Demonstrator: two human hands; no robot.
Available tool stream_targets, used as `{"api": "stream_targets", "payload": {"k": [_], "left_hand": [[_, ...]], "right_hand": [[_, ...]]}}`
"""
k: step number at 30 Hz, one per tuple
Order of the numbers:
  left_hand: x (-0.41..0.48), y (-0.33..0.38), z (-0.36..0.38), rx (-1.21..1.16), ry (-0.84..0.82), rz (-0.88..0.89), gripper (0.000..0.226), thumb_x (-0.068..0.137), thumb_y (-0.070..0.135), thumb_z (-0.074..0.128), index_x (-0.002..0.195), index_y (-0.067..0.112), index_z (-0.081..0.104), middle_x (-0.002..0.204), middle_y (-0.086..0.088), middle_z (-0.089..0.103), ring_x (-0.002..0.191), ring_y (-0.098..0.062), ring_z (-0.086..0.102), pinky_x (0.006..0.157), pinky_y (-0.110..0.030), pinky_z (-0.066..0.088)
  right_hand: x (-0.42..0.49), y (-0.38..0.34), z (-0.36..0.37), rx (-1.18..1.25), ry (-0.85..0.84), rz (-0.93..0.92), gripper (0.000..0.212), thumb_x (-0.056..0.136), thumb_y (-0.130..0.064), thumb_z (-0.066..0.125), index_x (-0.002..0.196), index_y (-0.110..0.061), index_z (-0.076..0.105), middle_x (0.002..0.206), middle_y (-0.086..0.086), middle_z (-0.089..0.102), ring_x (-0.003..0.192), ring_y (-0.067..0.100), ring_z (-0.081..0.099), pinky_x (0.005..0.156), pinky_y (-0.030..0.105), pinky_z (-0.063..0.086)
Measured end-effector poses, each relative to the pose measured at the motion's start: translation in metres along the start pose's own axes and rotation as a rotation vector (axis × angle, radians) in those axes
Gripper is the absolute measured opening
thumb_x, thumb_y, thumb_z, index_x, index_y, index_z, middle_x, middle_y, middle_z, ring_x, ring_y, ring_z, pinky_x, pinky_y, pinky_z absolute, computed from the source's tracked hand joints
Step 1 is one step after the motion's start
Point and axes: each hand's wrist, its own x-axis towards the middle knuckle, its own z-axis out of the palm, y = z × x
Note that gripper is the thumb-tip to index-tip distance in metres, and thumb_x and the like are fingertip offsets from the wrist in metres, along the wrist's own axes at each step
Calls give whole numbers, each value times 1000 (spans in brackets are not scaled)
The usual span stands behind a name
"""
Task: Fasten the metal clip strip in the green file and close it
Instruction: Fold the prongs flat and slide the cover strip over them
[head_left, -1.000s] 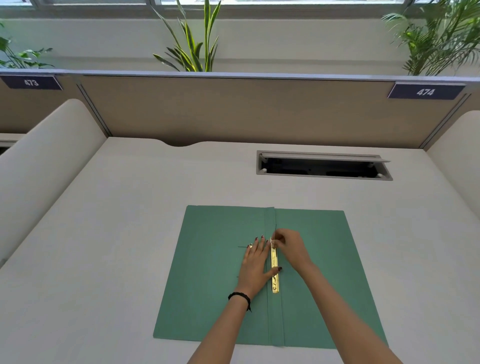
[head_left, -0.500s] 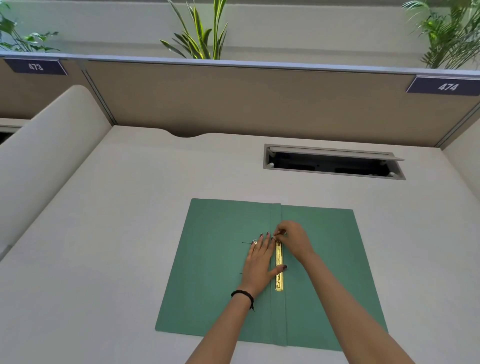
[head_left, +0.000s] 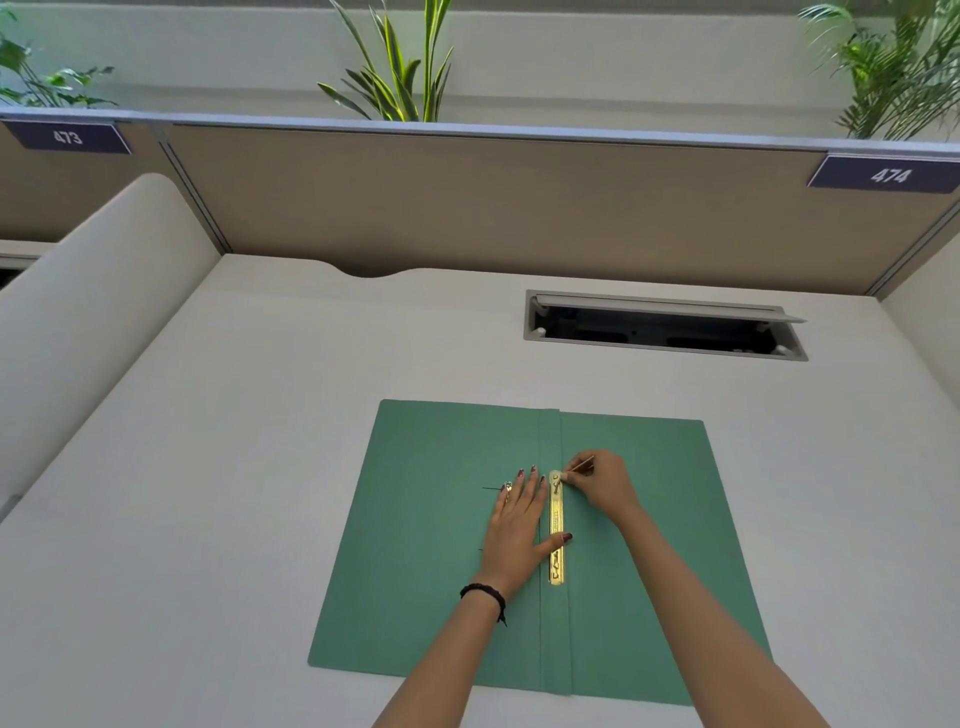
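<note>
Gold clip strip (head_left: 556, 527) lies along green file (head_left: 441, 545) spine; left hand (head_left: 519, 519) flat, right hand (head_left: 602, 486) grip pinching prong.

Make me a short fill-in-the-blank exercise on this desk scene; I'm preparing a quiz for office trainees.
1. The green paper file lies ____ on the desk.
2. The gold metal clip strip runs along the file's ____ fold.
3. The left hand presses flat with its ____ across the strip.
4. The right hand pinches a thin prong at the strip's ____ end.

Missing words: open; centre; thumb; far
</note>
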Motion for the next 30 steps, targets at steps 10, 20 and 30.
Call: {"api": "stream_targets", "payload": {"k": [10, 20, 30], "left_hand": [[0, -1, 0, -2, 12, 9, 78, 90, 54, 43, 149, 21, 4, 160, 2, -3, 146, -13, -12, 117, -30, -12], [0, -1, 0, -2, 8, 2, 78, 90, 54, 43, 149, 21, 4, 160, 3, -5, 144, -12, -14, 116, -32, -13], [-1, 1, -3, -7, 0, 3, 77, 91, 53, 43, 149, 21, 3, 160, 1, -5, 146, -13, -13, 117, -32, -13]], "right_hand": [[-3, -5, 1, -128, -9, -130, 5, 77, -10, 71, 76, -6, 70, 76, 13, 72, 67, 17, 60, 68, 31, 49], [-3, 3, -2, -52, -11, -107, 7, 73, -12, 76, 73, -7, 72, 73, 11, 72, 69, 20, 64, 67, 30, 49], [2, 1, 5, -35, -14, -95, 5, 73, -6, 73, 71, -4, 70, 65, 8, 65, 62, 16, 59, 57, 22, 45]]}}
